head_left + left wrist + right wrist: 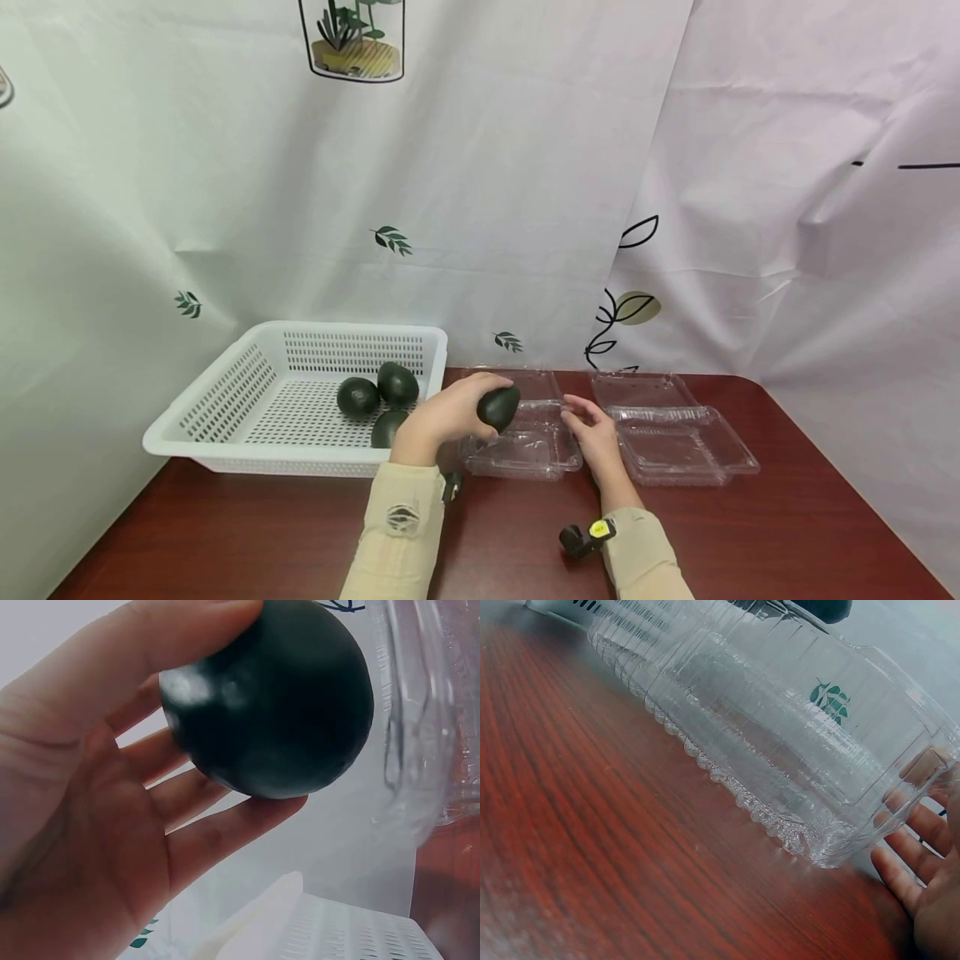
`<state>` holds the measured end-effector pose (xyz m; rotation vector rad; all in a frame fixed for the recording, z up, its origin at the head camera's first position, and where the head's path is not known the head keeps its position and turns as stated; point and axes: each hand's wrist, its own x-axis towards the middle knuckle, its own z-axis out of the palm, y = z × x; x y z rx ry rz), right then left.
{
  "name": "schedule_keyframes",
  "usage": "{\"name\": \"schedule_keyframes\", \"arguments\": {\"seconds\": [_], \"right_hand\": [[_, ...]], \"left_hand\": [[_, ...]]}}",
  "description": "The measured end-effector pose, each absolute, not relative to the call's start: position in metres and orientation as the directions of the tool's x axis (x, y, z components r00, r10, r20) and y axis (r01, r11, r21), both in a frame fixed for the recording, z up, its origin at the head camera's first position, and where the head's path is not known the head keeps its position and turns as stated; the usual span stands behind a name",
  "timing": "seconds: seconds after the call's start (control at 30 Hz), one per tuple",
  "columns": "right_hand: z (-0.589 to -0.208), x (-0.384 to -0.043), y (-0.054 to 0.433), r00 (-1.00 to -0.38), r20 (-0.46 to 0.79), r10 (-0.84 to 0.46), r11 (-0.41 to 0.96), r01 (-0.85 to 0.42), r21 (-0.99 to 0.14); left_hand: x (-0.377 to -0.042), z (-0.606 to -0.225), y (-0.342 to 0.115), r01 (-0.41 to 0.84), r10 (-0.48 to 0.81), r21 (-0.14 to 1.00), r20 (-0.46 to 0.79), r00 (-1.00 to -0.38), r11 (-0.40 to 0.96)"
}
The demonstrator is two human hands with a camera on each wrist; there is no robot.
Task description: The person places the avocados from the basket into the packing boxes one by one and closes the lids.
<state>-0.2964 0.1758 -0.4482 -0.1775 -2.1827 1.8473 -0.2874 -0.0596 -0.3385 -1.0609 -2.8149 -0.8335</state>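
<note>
My left hand [448, 412] grips a dark green avocado [498, 408] with thumb and fingers, above the left part of a clear plastic clamshell container [525, 454]. In the left wrist view, the avocado [277, 705] sits against the fingertips, apart from the container wall [409, 697]. My right hand [596, 437] is at the right edge of that same container, its fingers fairly straight and spread. In the right wrist view, the fingers [907, 859] lie beside the container's end wall [847, 832]; part of the hand shows blurred through the plastic.
A white slotted basket [277, 454] at the left holds three avocados [397, 383], one partly hidden by my left hand. A second clear clamshell container [675, 454] stands open at the right. The reddish-brown table [510, 542] meets a white printed cloth [487, 208] behind.
</note>
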Motion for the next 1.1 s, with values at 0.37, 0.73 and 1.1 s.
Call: {"name": "schedule_keyframes", "arguments": {"seconds": [0.37,0.73,1.1], "right_hand": [[-0.4491,-0.2968,0.1762,-0.955,0.131,0.265,0.177,-0.085,-0.98],[-0.448,-0.2972,0.1759,-0.953,0.135,0.27,0.179,-0.088,-0.98],[-0.4478,-0.2967,0.1757,-0.954,0.135,0.27,0.177,-0.088,-0.98]], "left_hand": [[-0.2892,-0.3433,-0.0575,0.612,0.624,0.477,0.157,-0.765,0.63],[-0.2879,-0.3436,-0.0548,0.596,0.627,0.473,0.111,-0.771,0.649],[-0.289,-0.3473,-0.0514,0.568,0.619,0.489,0.071,-0.782,0.662]]}}
